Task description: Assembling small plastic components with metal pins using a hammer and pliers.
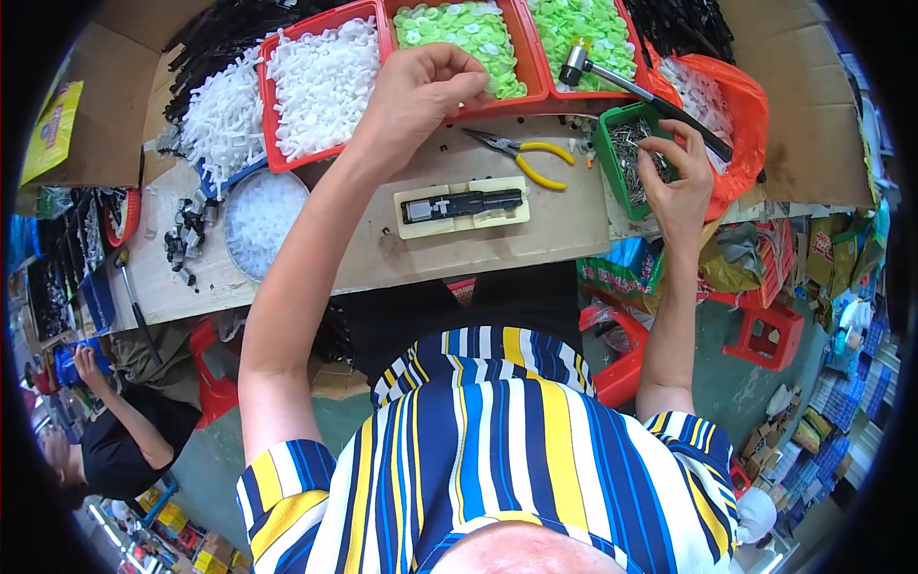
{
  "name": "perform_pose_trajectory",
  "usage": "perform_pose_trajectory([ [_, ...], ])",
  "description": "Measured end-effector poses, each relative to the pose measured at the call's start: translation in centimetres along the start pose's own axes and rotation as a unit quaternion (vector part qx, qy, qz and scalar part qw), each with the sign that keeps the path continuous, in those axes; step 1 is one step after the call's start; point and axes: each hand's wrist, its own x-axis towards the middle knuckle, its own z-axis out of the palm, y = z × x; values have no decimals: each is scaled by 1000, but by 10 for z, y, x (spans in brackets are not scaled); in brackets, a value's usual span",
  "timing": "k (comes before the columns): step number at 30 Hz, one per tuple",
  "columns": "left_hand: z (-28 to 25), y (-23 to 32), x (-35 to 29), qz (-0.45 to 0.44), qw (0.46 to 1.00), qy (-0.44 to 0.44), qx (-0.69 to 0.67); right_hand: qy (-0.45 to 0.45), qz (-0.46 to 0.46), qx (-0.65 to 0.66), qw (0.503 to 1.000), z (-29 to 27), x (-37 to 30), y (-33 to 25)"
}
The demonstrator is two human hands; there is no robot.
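Note:
My left hand (421, 100) reaches over the near edge of a red tray of green plastic discs (459, 33). Its thumb and fingers are pinched; anything between them is hidden. At the green bin (608, 158) of small metal pins (629, 134), my right hand (681, 182) has thumb and index finger close together over the pins. Whatever sits in that pinch is too small to make out. Between my arms, on the table, lies a cream-coloured fixture (417, 229) with a long black part (478, 204) in it. Yellow-handled pliers (541, 163) rest behind it.
A hammer (612, 77) leans across the right tray and an orange bag (751, 96). Red trays hold white plastic pieces (325, 86) and more green discs (583, 38). A round dish (263, 225) of translucent pieces stands left, near small black parts (186, 234). A co-worker (124, 440) is at lower left.

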Motion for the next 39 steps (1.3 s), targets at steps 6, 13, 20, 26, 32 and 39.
perform_pose_trajectory([
  [6,22,0,-28,-50,992,19,-115,-1,-13,191,981,14,5,-71],
  [13,41,2,-45,-22,992,33,-117,25,-64,171,983,37,4,-95],
  [20,45,0,-52,-16,995,48,-91,28,-83,158,984,38,0,-96],
  [26,49,-4,-58,15,993,75,-85,30,-119,79,989,38,-3,-105],
  [32,48,-9,-69,46,990,106,-76,5,-100,120,988,43,-5,-111],
  [39,40,-10,-84,51,995,76,-50,-81,-19,295,952,43,-4,-106],
])
